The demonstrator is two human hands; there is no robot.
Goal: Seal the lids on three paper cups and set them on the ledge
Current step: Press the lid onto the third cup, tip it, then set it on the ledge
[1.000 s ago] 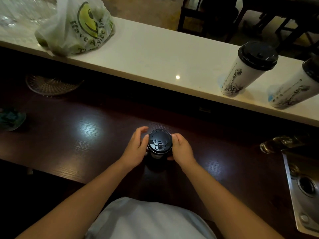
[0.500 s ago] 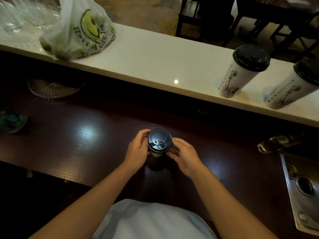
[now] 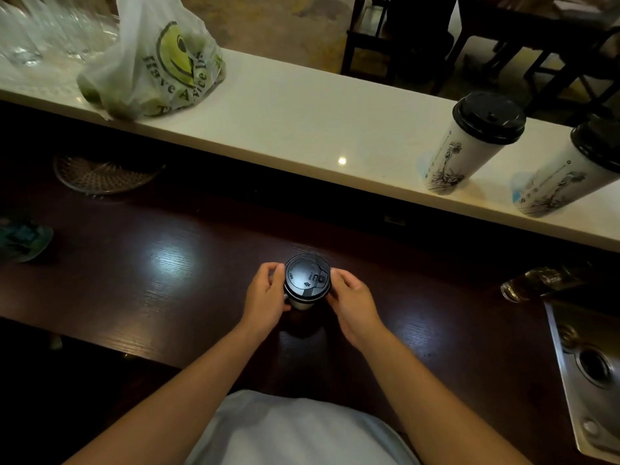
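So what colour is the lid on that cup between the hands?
Black; the lid shows best in the head view.

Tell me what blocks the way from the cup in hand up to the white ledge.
Nothing visible does. The cup stands on the dark counter between both hands, and the ledge straight beyond it is bare. The bag sits far to the left; the two lidded cups stand to the right.
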